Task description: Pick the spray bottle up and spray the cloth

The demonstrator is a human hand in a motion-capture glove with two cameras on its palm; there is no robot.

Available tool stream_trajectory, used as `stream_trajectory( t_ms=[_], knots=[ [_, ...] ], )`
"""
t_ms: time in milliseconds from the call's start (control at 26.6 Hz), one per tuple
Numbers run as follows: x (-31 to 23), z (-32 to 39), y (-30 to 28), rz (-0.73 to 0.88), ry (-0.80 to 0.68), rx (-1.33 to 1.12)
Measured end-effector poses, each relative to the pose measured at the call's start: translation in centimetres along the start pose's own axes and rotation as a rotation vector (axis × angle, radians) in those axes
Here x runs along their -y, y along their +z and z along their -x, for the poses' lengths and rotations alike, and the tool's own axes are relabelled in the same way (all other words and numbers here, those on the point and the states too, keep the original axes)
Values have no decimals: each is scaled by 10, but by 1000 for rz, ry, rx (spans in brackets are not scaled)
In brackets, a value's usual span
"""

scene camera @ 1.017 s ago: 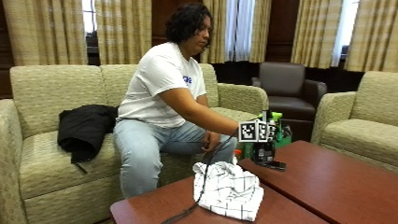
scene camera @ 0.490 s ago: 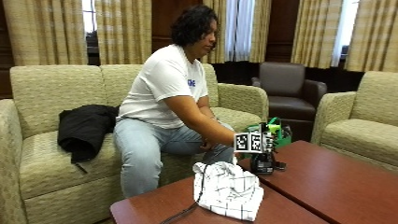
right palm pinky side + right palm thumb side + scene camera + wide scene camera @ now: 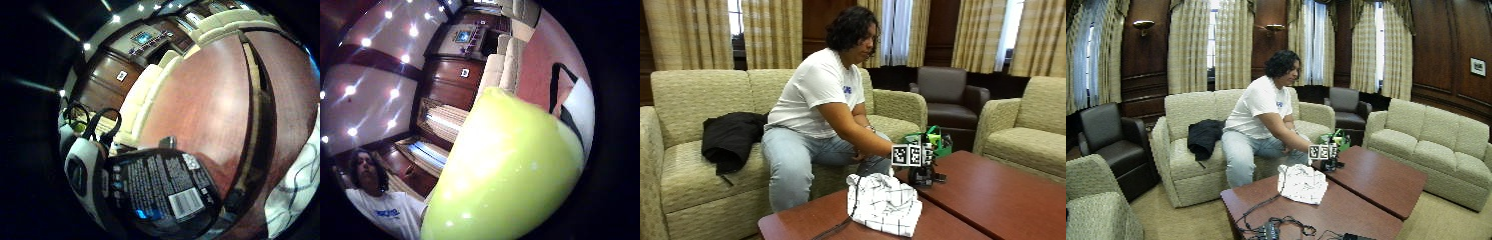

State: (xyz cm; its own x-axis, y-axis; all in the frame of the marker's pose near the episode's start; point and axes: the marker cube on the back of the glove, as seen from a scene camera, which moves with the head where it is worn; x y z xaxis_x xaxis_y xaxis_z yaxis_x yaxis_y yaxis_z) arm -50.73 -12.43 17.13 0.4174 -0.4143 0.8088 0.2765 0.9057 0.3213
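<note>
I see my gloved right hand [image 3: 918,159] at the green spray bottle [image 3: 931,142] standing on the table [image 3: 999,195], apparently wrapped around it; the checked cloth [image 3: 883,202] lies just left, nearer.

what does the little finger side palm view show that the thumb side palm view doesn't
Only the little finger side palm view shows the spray bottle's dark labelled body with its barcode, the checked cloth beside it, and the reddish table they sit on. Only the thumb side palm view shows the bottle's yellow-green top close to the palm, and the person in a white T-shirt. Both share the bottle, the pale sofa and the wood-panelled wall.
</note>
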Motion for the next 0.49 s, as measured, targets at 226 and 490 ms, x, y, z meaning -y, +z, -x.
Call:
stream_trajectory(
  t_ms=[226,490],
  knots=[
    [-2,0,7,146,53,38],
    [-7,-1,13,218,135,16]
  ],
)
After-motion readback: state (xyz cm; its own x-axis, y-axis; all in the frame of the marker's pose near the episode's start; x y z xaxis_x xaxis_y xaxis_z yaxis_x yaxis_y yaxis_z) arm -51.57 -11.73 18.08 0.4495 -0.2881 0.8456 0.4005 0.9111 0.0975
